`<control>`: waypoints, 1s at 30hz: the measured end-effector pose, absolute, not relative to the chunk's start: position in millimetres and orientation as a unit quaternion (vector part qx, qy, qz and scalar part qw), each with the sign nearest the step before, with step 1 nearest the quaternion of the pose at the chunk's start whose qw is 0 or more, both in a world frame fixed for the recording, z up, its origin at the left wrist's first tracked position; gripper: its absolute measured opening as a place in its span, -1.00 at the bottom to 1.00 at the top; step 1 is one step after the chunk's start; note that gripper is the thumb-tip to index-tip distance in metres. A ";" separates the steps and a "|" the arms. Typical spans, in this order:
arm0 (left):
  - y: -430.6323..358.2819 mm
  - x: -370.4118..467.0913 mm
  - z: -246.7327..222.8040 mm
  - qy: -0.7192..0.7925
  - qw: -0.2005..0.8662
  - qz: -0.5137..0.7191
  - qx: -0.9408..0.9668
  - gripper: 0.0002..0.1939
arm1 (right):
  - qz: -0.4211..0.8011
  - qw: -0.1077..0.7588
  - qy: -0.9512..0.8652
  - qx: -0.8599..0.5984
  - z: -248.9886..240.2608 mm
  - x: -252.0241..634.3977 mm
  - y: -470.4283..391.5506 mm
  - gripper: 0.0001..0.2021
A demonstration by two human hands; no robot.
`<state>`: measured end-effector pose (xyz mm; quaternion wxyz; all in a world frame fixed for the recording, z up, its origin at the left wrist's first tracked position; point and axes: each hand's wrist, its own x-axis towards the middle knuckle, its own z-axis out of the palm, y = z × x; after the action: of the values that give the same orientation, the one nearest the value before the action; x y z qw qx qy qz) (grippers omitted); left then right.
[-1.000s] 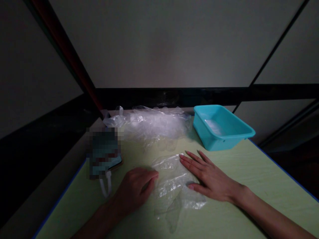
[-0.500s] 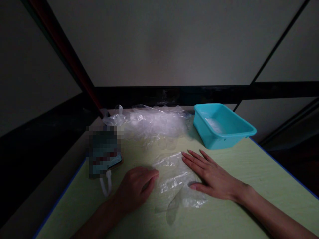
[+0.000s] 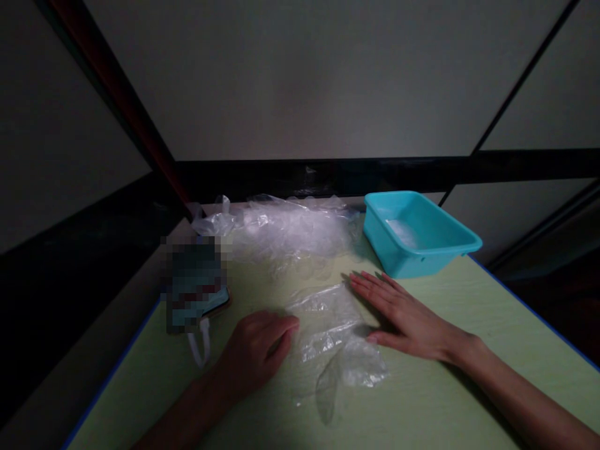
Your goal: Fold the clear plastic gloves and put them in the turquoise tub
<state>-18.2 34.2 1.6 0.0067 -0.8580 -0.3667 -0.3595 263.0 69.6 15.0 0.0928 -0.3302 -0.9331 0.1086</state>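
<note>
A clear disposable plastic glove lies spread and creased on the pale green table in front of me. At its left edge is my left hand, fingers curled and thumb pressed to the index finger in a pinch on the film. My right hand is open to the right of the glove, fingers stretched out and thumb apart, close beside its right edge. Whether the right fingertips touch the table I cannot tell.
A heap of clear plastic gloves in crinkled film lies along the back. The turquoise basin at back right has something whitish inside. A phone-like device, partly blurred out, with a white strap, stands left. A wall closes off the back.
My right hand has moved a little right and away, off the glove's right side. The left hand stays in its pinch. The glove's near part has shifted slightly.
</note>
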 end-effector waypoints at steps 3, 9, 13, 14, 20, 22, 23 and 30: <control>33.8 -18.2 2.2 -0.371 0.004 -0.354 -0.858 -0.83 | 0.109 0.083 -0.938 -0.319 15.9 260.2 70.3 -0.25; 34.1 -18.1 2.4 -0.371 -0.001 -0.357 -0.857 -0.83 | 0.114 0.069 -0.941 -0.312 9.9 257.8 74.0 -0.18; 34.6 -19.1 0.3 -0.370 -0.005 -0.356 -0.858 -0.84 | 0.123 0.059 -0.938 -0.317 7.9 259.2 75.7 -0.15; 34.7 -19.4 -0.1 -0.370 -0.008 -0.356 -0.858 -0.84 | 0.125 0.055 -0.938 -0.319 8.2 259.6 75.9 -0.14; 35.0 -19.2 0.1 -0.370 -0.006 -0.356 -0.858 -0.84 | 0.147 0.076 -0.931 -0.324 14.6 265.9 76.2 -0.18; 35.0 -19.1 0.1 -0.368 -0.004 -0.358 -0.858 -0.83 | 0.149 0.092 -0.933 -0.315 17.6 267.2 74.9 -0.22; 35.1 -19.2 -0.2 -0.367 -0.004 -0.357 -0.859 -0.83 | 0.149 0.092 -0.935 -0.307 18.9 267.1 73.8 -0.22; 35.6 -20.7 -2.7 -0.365 -0.001 -0.358 -0.860 -0.85 | 0.169 0.046 -0.945 -0.277 19.6 261.9 67.3 -0.10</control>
<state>-20.7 35.6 -2.7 -0.0006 -0.8595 -0.3652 -0.3576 261.9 67.3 19.6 0.0460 -0.2767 -0.9448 0.1692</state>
